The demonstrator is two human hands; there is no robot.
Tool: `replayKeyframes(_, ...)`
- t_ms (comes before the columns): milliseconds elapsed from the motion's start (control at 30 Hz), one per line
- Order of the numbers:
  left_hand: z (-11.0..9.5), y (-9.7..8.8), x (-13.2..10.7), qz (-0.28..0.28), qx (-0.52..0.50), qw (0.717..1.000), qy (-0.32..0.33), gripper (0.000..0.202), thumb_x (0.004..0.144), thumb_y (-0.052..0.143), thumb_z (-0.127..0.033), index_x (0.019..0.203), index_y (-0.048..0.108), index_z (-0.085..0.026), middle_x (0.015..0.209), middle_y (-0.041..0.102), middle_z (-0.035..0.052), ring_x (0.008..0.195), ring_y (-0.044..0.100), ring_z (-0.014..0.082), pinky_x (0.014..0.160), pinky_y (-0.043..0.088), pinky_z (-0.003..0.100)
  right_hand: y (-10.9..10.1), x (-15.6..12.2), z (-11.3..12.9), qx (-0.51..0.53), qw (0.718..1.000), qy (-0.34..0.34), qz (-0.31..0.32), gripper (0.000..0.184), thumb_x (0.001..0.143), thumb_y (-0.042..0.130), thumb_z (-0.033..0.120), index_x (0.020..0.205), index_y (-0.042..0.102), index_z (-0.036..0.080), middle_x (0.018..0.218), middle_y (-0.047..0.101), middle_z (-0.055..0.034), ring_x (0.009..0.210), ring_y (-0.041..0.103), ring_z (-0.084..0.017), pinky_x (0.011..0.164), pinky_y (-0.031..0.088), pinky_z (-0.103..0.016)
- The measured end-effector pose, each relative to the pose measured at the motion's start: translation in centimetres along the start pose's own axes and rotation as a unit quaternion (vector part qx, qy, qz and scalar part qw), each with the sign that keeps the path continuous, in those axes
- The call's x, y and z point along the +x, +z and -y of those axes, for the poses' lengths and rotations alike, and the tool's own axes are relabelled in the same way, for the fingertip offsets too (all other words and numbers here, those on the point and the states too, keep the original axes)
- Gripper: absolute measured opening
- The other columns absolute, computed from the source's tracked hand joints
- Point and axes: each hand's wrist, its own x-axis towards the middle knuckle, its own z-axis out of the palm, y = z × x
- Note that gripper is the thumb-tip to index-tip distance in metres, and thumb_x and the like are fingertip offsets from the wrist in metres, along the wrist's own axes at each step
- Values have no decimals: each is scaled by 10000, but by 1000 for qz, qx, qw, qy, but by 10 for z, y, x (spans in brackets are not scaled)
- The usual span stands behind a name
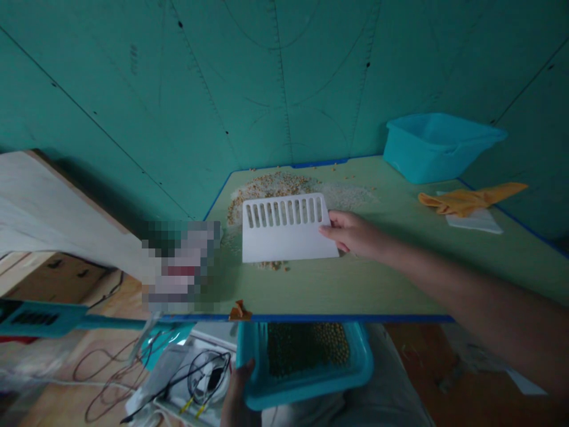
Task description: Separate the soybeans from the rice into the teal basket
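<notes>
My right hand (349, 233) grips the right edge of a white slotted scraper (288, 244), a flat board with a row of long slots along its far side. It is over the table (355, 290), among scattered yellow beans (271, 182) and fine whitish grains (351, 194). A few beans (276, 265) show by its near edge. Below the table's front edge, my left hand (240, 388) is closed on the left side of a teal basin (306, 396). Round yellow beans (335, 343) and a dark green mass (288, 350), too blurred to name, lie in the basin.
A second teal basin (435, 154) stands at the back right, with an orange cloth (471, 198) before it. Brown tape (240, 309) sticks to the front edge. A pixelated object (184, 264) is at the left. Cables (208, 373) lie lower left; a green wall (288, 77) rises behind.
</notes>
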Motion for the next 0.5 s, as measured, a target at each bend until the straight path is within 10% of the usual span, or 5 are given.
replayKeyframes(233, 2, 0, 8, -85, 36, 996, 4, 270, 497, 757, -234, 765, 762, -198, 707, 791, 68, 978, 684, 433, 788, 580, 489, 2, -3, 5, 20, 1000, 7, 14, 76, 859, 486, 126, 796, 509, 162, 580, 447, 73, 384, 303, -46, 387, 213, -234)
replayKeyframes(500, -2, 11, -15, -34, 28, 999, 9, 311, 539, 794, -330, 819, 773, -197, 902, 803, 96, 1122, 604, 450, 868, 552, 506, 2, -8, 8, -12, 998, 20, 54, 106, 877, 473, 146, 775, 490, 171, 471, 414, 94, 358, 330, -52, 397, 266, -210)
